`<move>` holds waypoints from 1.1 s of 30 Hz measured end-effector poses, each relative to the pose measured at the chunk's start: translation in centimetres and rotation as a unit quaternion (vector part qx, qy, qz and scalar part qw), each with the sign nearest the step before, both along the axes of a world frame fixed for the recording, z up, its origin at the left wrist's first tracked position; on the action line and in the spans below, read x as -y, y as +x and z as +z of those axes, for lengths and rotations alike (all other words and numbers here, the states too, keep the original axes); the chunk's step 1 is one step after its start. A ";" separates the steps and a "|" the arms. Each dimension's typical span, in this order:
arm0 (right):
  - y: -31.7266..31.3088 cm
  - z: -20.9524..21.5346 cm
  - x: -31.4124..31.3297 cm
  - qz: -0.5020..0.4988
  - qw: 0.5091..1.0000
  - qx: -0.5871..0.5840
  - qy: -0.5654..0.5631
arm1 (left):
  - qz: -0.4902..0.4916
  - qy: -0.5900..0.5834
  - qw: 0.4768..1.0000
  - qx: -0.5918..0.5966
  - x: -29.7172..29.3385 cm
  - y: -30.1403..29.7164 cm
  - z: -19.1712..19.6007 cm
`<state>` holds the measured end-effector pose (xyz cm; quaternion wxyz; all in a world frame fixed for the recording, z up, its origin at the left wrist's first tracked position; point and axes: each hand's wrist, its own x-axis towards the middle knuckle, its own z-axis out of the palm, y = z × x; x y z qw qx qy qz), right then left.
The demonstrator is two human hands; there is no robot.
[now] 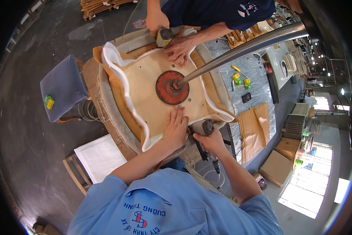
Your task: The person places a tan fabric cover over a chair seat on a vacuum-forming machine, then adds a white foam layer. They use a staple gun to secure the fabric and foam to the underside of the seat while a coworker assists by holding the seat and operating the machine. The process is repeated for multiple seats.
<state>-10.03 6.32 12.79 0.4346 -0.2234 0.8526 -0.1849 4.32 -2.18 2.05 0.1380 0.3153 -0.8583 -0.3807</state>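
A wooden seat board (142,84) lies with white padding (125,92) and tan upholstery fabric (115,84) showing round its edges. A red round press plate (164,88) on a metal rod (238,49) sits at its middle. My left hand (176,127) lies flat near the board's front edge, fingers stretched toward the plate. In my right hand (212,141) is a pneumatic staple gun (202,127), its nose by the front right edge. Across the board, a co-worker's hand (156,20) holds another staple gun (164,36); their other hand (178,50) presses on the board.
To the right, a plastic-covered table (258,86) holds small yellow-green boxes (237,79), a dark object (246,97) and folded tan fabric (254,129). A blue padded chair (63,87) with one such box stands left. A white panel (99,156) is nearer me. An air hose (223,180) hangs beneath my gun.
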 end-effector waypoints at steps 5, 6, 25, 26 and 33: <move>0.3 0.6 -0.3 -0.027 0.998 0.052 -0.007 | 0.033 -0.002 0.999 -0.008 -0.4 0.3 -0.4; 0.5 0.5 -0.4 -0.006 0.999 0.042 -0.010 | 0.036 -0.006 0.999 -0.006 -0.4 0.2 -0.4; 2.0 -1.1 -0.8 0.068 0.997 0.002 -0.028 | -0.022 0.008 0.999 0.048 1.5 2.3 0.4; 2.0 -1.3 -0.9 0.088 0.996 -0.021 -0.015 | -0.020 0.004 0.999 0.047 1.1 2.3 0.5; 2.5 -1.9 -5.9 -0.052 0.989 0.069 -0.118 | -0.093 0.039 0.991 0.086 1.0 3.3 4.3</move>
